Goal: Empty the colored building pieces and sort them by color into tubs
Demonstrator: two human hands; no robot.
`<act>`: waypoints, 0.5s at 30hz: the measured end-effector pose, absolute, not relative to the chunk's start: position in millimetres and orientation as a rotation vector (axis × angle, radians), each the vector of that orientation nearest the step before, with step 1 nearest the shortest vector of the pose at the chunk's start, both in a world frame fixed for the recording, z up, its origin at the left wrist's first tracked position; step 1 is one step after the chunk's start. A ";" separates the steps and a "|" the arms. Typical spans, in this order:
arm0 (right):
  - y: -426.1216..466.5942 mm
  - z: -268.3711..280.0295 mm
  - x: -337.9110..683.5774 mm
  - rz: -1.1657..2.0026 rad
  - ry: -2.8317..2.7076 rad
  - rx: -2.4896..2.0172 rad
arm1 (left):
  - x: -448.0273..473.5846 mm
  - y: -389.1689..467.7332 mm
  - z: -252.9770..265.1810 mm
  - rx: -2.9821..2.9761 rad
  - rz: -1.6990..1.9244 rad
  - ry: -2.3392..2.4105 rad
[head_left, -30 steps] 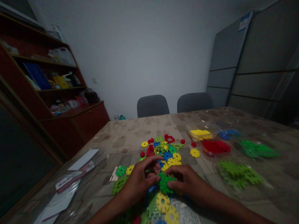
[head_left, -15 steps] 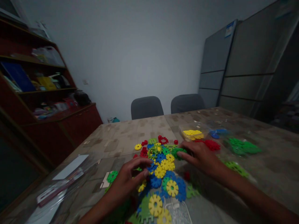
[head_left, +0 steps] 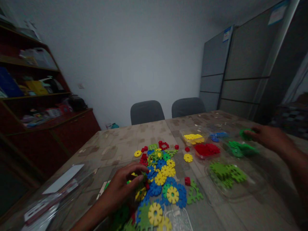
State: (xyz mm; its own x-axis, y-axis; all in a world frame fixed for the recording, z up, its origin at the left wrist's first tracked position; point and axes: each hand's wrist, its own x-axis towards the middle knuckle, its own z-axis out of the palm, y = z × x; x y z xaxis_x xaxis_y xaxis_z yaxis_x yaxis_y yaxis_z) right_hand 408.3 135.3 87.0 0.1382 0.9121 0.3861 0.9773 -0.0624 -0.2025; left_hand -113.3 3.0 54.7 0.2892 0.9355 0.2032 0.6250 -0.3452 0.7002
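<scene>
My right hand (head_left: 271, 138) is closed on a green notched disc (head_left: 245, 134), above the far right of the table. Just below and left of it is a clear tray of green pieces (head_left: 240, 149). My left hand (head_left: 125, 179) rests at the left side of a mixed pile, fingers curled but apart from the thumb. Small pieces show in the gap between them, and none is plainly gripped. The pile has yellow notched discs (head_left: 172, 194), blue notched discs (head_left: 155, 189), red pieces (head_left: 144, 159) and light green toothed plates (head_left: 145, 213).
Sorted plastic trays stand at the right: yellow discs (head_left: 193, 139), blue pieces (head_left: 218, 136), red pieces (head_left: 207, 150) and light green plates (head_left: 227, 173). A loose yellow disc (head_left: 188, 158) and a red block (head_left: 187, 181) lie between pile and trays. Plastic packaging (head_left: 53, 195) lies left.
My right hand has carried the green disc from the pile's right edge out to the right, near the tray of green pieces. My left hand stays by the pile. The view has turned slightly right.
</scene>
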 end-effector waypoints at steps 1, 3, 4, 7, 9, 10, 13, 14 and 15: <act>137.1 83.6 414.9 -0.204 -1.800 -2.020 | -115.1 3.2 56.4 2.076 0.822 1.392; 140.0 80.6 421.0 -0.171 -1.767 -2.004 | -121.2 4.1 61.6 2.101 0.817 1.379; 141.0 81.2 420.1 -0.143 -1.761 -1.971 | -125.7 4.9 64.9 2.113 0.812 1.381; 140.6 89.7 401.0 -0.026 -1.803 -1.837 | -143.5 7.7 75.2 2.144 0.763 1.487; 136.6 97.4 374.5 -0.003 -1.878 -1.736 | -156.0 8.9 79.3 2.168 0.683 1.590; 133.1 100.5 357.5 -0.012 -1.925 -1.673 | -161.3 9.0 80.2 2.175 0.635 1.627; 115.0 102.4 295.7 0.040 -2.139 -1.428 | -169.2 7.0 78.6 2.168 0.482 1.661; 106.7 99.9 273.6 0.095 -2.216 -1.364 | -168.6 5.8 77.4 2.163 0.431 1.657; 97.4 95.7 252.2 0.195 -2.333 -1.253 | -166.6 4.5 76.0 2.157 0.382 1.648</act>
State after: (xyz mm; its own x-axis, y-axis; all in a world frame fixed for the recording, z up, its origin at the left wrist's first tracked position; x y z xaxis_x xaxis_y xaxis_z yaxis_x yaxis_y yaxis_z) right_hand 252.2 97.4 95.7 -0.4647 0.8155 0.3451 0.7470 0.5703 -0.3417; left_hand -166.6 4.5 76.0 0.2687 0.9629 -0.0237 0.8544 -0.2269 0.4674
